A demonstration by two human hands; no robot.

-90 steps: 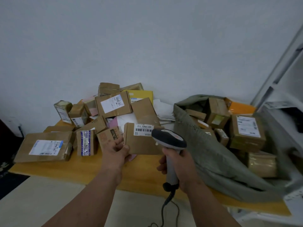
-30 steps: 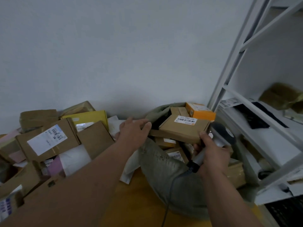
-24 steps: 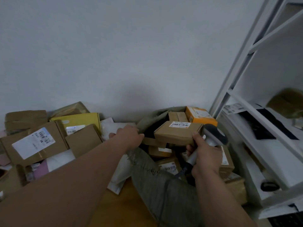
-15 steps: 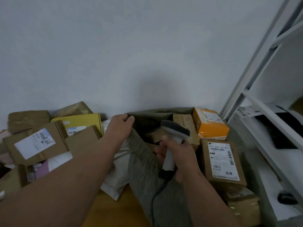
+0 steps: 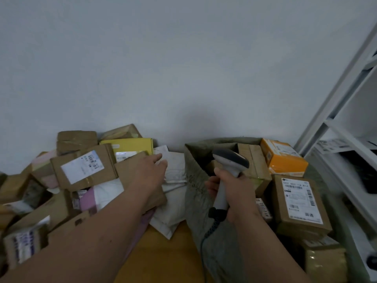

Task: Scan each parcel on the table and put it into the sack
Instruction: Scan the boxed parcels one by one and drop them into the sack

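The left hand (image 5: 150, 170) reached with straight, relaxed fingers over the pile (image 5: 81, 176) on the table (image 5: 163, 252), holding nothing, its fingertips over a white mailer (image 5: 175, 170). The right hand (image 5: 230, 193) gripped the scanner (image 5: 228, 166) by its handle, beside the sack (image 5: 204, 188). The step in hand looked like picking the next parcel; it would go best to take one lying on top, such as the mailer or the brown box (image 5: 140, 180) under the wrist, and turn its label toward the scanner before lifting it across. Counted: one scanner, one sack, about five parcels showing in the sack, among them an orange box (image 5: 283, 158) and a labelled box (image 5: 299, 203); at least ten parcels lay unscanned in the pile, the exact number hidden by overlap.
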